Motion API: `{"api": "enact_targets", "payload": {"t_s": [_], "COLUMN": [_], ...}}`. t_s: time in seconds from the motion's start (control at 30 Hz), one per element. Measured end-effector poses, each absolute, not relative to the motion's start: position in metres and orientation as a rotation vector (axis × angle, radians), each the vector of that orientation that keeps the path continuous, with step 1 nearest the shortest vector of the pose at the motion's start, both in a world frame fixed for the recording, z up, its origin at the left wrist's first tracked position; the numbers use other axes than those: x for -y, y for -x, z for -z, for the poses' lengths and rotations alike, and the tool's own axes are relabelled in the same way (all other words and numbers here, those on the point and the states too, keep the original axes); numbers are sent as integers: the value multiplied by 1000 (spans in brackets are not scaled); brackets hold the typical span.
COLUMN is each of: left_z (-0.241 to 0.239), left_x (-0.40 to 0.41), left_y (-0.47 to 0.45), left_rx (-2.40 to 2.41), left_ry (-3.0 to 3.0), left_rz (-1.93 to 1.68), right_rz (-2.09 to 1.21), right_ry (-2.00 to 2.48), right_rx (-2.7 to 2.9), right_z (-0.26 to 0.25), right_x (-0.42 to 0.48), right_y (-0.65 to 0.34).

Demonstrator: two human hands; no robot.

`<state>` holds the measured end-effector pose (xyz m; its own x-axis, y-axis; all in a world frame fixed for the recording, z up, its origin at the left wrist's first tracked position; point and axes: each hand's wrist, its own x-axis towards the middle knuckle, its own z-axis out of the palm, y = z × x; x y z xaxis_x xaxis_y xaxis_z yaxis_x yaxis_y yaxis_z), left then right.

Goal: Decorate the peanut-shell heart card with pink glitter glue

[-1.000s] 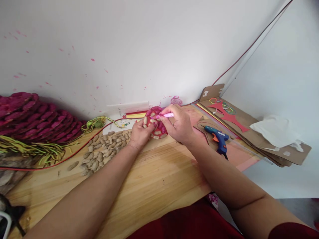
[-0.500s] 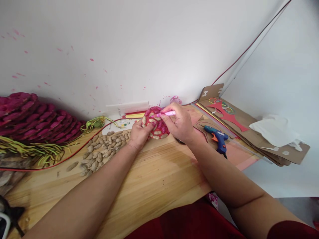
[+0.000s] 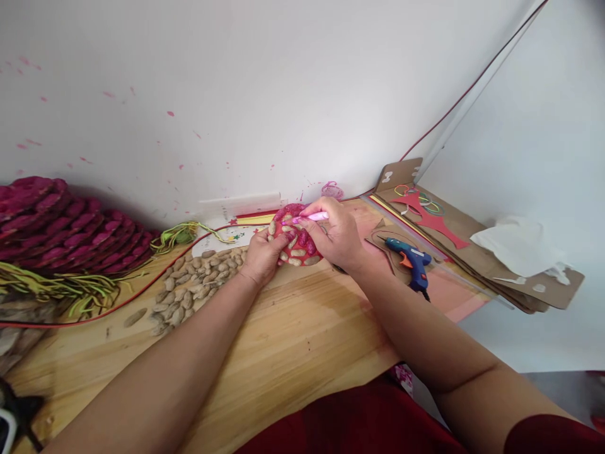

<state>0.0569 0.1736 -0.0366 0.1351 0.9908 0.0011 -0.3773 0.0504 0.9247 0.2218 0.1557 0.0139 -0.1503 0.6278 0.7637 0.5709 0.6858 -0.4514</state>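
Observation:
A round red disc covered with peanuts (image 3: 297,253) is held up over the table. Some of its peanuts are coloured magenta, others keep their tan shells. My left hand (image 3: 265,253) grips the disc by its left edge, thumb on top. Between the fingers of my right hand (image 3: 336,234) is a pink marker (image 3: 314,217), its tip against a peanut on the upper part of the disc. A pile of loose peanuts (image 3: 203,280) lies on the table left of my left hand.
Stacked magenta peanut pieces (image 3: 70,227) stand at left, near yellow-green cords (image 3: 61,287). A blue glue gun (image 3: 413,260) lies right of my right hand. Cardboard (image 3: 482,268) with red cut-outs (image 3: 437,227) and a white bag (image 3: 517,246) is farther right. A red cable (image 3: 142,296) crosses the table.
The marker tip has shifted slightly on the disc, and my right hand has moved a little left. My left hand keeps its hold.

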Motion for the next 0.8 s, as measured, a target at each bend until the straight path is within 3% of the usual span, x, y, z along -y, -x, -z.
{"api": "enact_targets", "payload": {"t_s": [0.8], "left_z": [37], "left_x": [-177], "left_y": [-56], "left_rx": [-818], "left_ry": [-921], "left_rz": [-1247], "right_rz": [-38], "right_ry": [949], "right_rx": [1735], "right_z": [-10], "right_x": [-160], "right_y": [-224]}}
